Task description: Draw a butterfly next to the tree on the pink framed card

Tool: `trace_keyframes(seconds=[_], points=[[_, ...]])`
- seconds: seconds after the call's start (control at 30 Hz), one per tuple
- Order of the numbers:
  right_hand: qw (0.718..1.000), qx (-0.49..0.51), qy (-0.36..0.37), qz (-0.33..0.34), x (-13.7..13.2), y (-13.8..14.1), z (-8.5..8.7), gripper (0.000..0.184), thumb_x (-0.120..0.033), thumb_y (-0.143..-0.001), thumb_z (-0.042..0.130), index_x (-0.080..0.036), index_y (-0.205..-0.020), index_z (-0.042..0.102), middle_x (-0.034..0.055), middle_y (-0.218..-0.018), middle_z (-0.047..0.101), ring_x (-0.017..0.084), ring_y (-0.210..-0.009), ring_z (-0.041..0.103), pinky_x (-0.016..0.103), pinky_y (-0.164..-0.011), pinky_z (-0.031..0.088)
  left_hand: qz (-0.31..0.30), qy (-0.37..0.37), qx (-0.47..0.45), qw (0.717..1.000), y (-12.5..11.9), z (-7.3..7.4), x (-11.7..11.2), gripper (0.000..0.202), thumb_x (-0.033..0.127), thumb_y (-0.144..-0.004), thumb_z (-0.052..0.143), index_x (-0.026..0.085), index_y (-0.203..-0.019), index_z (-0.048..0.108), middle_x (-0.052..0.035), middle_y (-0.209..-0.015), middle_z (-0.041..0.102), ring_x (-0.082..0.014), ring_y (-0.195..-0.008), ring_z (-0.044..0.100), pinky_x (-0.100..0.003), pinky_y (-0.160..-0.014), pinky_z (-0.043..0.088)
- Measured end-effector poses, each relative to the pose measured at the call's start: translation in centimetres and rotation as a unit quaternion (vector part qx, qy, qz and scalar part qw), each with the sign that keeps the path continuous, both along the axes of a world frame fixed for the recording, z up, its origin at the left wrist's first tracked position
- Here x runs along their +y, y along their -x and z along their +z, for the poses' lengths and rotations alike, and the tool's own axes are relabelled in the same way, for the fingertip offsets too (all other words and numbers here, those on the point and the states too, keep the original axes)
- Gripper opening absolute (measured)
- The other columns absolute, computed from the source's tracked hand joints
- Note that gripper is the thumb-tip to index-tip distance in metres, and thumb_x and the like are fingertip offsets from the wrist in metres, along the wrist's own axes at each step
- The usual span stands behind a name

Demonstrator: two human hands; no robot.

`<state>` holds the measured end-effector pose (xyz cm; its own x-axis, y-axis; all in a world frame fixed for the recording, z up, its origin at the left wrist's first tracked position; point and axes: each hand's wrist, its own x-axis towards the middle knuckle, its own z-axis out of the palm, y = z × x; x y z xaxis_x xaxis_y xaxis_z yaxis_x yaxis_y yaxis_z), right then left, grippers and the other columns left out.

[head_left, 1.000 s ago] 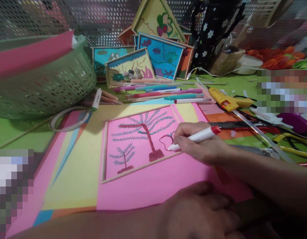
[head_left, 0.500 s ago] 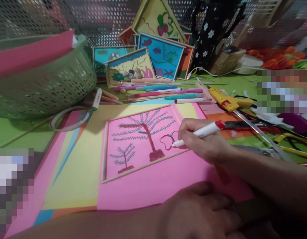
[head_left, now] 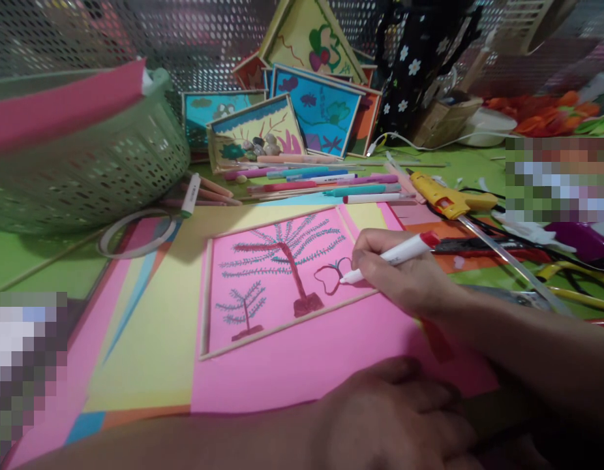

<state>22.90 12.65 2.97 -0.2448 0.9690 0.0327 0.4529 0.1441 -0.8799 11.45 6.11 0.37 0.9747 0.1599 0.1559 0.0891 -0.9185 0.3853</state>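
A white marker with a red end [head_left: 402, 253] is pinched in my right hand [head_left: 404, 281], its tip touching the pink sheet [head_left: 282, 385] beside a dark red butterfly outline [head_left: 326, 281]. Thin sticks frame this picture; the bottom stick [head_left: 248, 341] runs just below two drawn plants, a large brown-trunked tree [head_left: 293, 271] with teal fronds and a small plant [head_left: 246, 310]. Palm down, my left hand [head_left: 400, 418] rests at the sheet's near side with its fingers stretched out, holding nothing. Shadow covers part of those fingers.
A green basket [head_left: 111, 156] stands at left, near a tape roll [head_left: 135, 235]. Several markers [head_left: 326, 176] lie behind the picture. Framed drawings [head_left: 321, 108] lean at the back beside a black flowered container [head_left: 412, 78]. At right lies a yellow glue gun [head_left: 443, 196] with a glue stick.
The marker tip has shifted slightly up and to the right along the butterfly outline, with my right hand moving slightly. My left hand stays in place.
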Motion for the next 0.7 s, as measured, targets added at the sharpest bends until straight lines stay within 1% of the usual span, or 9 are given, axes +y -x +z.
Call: trace_keyframes(seconds=[0.1,0.2,0.3,0.4,0.53,0.6,0.7], points=[[1.000,-0.008,-0.015,-0.017,0.06,-0.03,0.02,0.020,-0.026,-0.070,0.047,-0.022,-0.052,0.041,-0.0053,-0.044,0.037,0.008,-0.044,0.031,0.024,-0.041,0.024,0.001,-0.005,-0.044,0.999,0.38,-0.60,-0.21,0.024,0.035,-0.101,0.047,0.024,-0.099,0.068,0.0110,-0.114,0.071,-0.0110,-0.111,0.062,-0.025,-0.087,0.049],[0.999,-0.011,-0.023,-0.026,0.10,-0.04,0.03,0.020,-0.026,-0.071,0.047,-0.022,-0.052,0.042,-0.0055,-0.043,0.037,0.008,-0.044,0.032,0.024,-0.041,0.025,0.010,-0.006,-0.072,0.997,0.53,-1.02,-0.41,0.026,0.035,-0.101,0.044,0.023,-0.101,0.067,0.0106,-0.117,0.070,-0.0112,-0.113,0.060,-0.025,-0.089,0.048],[0.999,-0.010,-0.030,-0.037,0.20,0.01,-0.01,0.022,-0.026,-0.072,0.047,-0.022,-0.051,0.041,-0.0051,-0.043,0.038,0.008,-0.045,0.034,0.024,-0.043,0.026,0.013,0.008,-0.038,0.999,0.35,-0.90,-0.42,0.024,0.037,-0.099,0.049,0.022,-0.104,0.067,0.0096,-0.113,0.071,-0.0096,-0.110,0.062,-0.023,-0.087,0.048],[0.999,-0.003,-0.029,-0.039,0.29,0.03,-0.08,0.022,-0.027,-0.072,0.047,-0.022,-0.051,0.041,-0.0047,-0.044,0.039,0.009,-0.046,0.036,0.024,-0.044,0.027,0.001,0.013,-0.020,1.000,0.19,-0.60,-0.24,0.021,0.037,-0.098,0.052,0.024,-0.099,0.068,0.0095,-0.113,0.071,-0.0096,-0.109,0.063,-0.024,-0.087,0.047],[0.999,0.007,-0.025,-0.038,0.37,0.05,-0.14,0.022,-0.027,-0.072,0.048,-0.021,-0.051,0.042,-0.0047,-0.046,0.040,0.009,-0.048,0.038,0.024,-0.045,0.030,-0.006,0.000,-0.017,1.000,0.25,-0.39,-0.10,0.022,0.039,-0.098,0.051,0.025,-0.097,0.068,0.0102,-0.114,0.071,-0.0110,-0.112,0.061,-0.026,-0.089,0.047],[0.999,0.010,-0.024,-0.037,0.41,0.09,-0.15,0.023,-0.027,-0.073,0.048,-0.021,-0.052,0.042,-0.0047,-0.046,0.041,0.009,-0.048,0.039,0.024,-0.046,0.031,-0.006,0.004,-0.005,1.000,0.29,-0.34,-0.12,0.022,0.037,-0.099,0.049,0.025,-0.100,0.067,0.0103,-0.116,0.070,-0.0099,-0.114,0.060,-0.026,-0.091,0.046],[0.999,0.015,-0.023,-0.036,0.47,0.14,-0.15,0.024,-0.028,-0.074,0.048,-0.021,-0.052,0.042,-0.0050,-0.046,0.041,0.009,-0.048,0.038,0.024,-0.046,0.031,-0.006,0.014,0.009,1.000,0.27,-0.34,-0.18,0.021,0.036,-0.100,0.049,0.026,-0.101,0.067,0.0109,-0.117,0.069,-0.0096,-0.114,0.060,-0.025,-0.091,0.046]])
